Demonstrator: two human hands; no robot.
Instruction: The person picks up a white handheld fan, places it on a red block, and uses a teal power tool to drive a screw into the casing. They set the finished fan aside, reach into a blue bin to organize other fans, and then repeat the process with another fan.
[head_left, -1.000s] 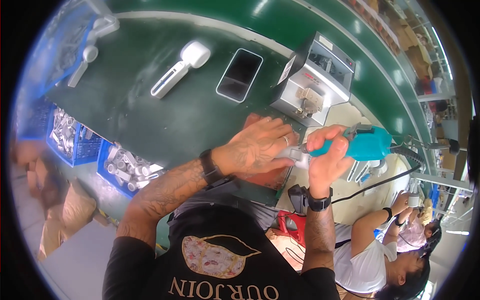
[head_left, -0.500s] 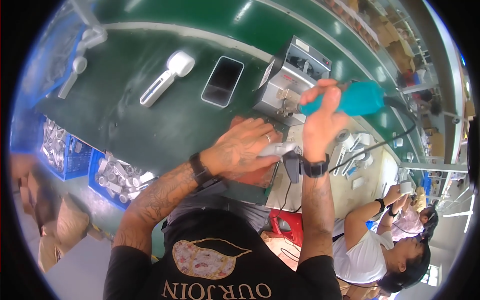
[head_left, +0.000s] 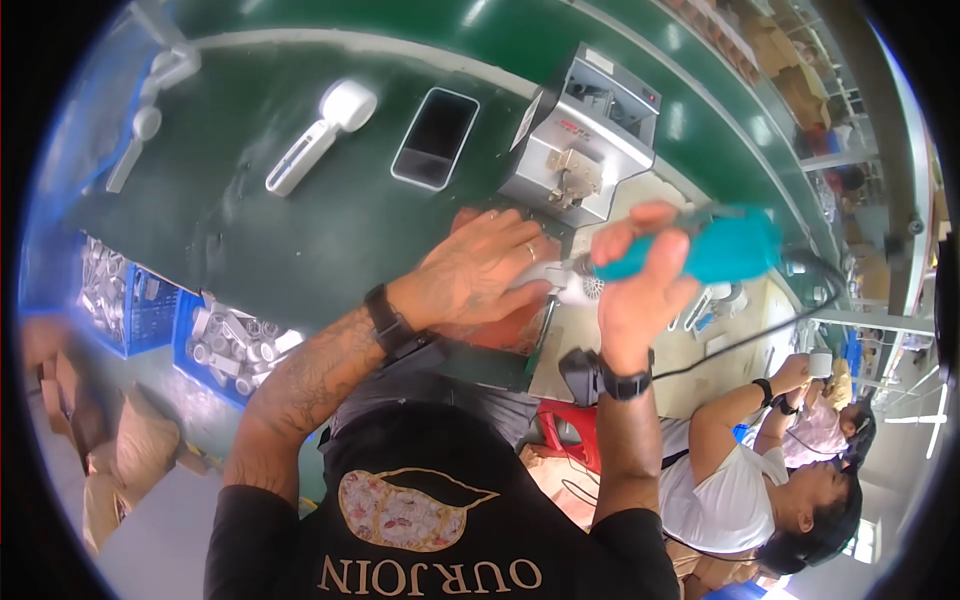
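Observation:
My left hand (head_left: pixel 480 268), fingers bent, presses a white handheld fan (head_left: pixel 575 287) onto a reddish-brown pad (head_left: pixel 508 328) at the bench edge. The fan's round slotted head sticks out to the right of my fingers; its handle is mostly under the hand. My right hand (head_left: pixel 645 290) is wrapped around a teal electric screwdriver (head_left: pixel 715 245), held nearly level with a cord trailing from its rear. Its tip points left, just by the fan head; whether they touch I cannot tell. Beyond both hands stands a grey screw feeder (head_left: pixel 580 140).
On the green bench (head_left: pixel 370 230) lie a phone (head_left: pixel 435 138) and another white fan (head_left: pixel 320 137). Blue crates (head_left: pixel 215 370) of white parts stand lower left. More fans lie at right, under the black cord (head_left: pixel 735 345). A co-worker in a white shirt (head_left: pixel 725 495) sits lower right.
My right hand has brought the screwdriver from the screw feeder's front down and nearer, to the fan head. My left hand stays on the fan. The whole view has shifted slightly.

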